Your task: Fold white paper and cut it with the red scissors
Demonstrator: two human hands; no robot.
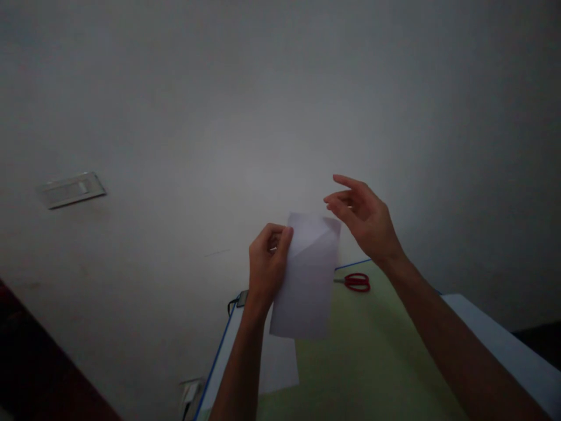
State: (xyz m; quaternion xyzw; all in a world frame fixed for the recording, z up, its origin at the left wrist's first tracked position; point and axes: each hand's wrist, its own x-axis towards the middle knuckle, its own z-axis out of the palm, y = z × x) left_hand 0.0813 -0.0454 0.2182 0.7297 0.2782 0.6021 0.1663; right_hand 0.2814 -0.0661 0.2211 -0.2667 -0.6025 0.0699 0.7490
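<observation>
My left hand (269,257) pinches the left edge of a white sheet of paper (309,280), holding it upright above the table. A faint diagonal line, perhaps a crease or a shadow, crosses the sheet's upper part. Just above the sheet's top right corner, my right hand (362,219) hovers apart from the paper, fingers bent and spread with nothing in them. Red-handled scissors (357,282) lie on the table beyond the paper, their blades partly hidden behind it. A second white sheet (280,365) rests on the table below, partly covered by my left forearm.
The table has a green surface (372,351) and a blue edge. A small dark object with a strap (242,299) sits at its left edge. Behind stands a pale wall (219,117) with a switch plate (72,190); a socket with a plug (190,392) is lower left.
</observation>
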